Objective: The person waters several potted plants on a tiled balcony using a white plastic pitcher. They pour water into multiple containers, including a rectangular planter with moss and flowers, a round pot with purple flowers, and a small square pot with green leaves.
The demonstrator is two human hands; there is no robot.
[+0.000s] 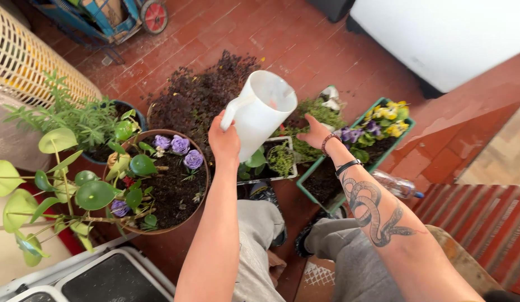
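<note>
White jug (264,112) hangs tilted above a small white planter (274,159), its handle gripped by the left hand (223,141); the right hand (316,133) spreads open over a green trough (358,148); a round brown pot (162,182) stands just left.

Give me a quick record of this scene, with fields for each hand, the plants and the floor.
left hand: left hand holds the handle of a white jug, tilted over the plants
right hand: right hand reaches into the green leaves of a small white pot
round pot: brown pot with purple flowers in dark soil
green box: green planter with yellow and purple flowers
floor: red tiles, soil spilled on them
</note>
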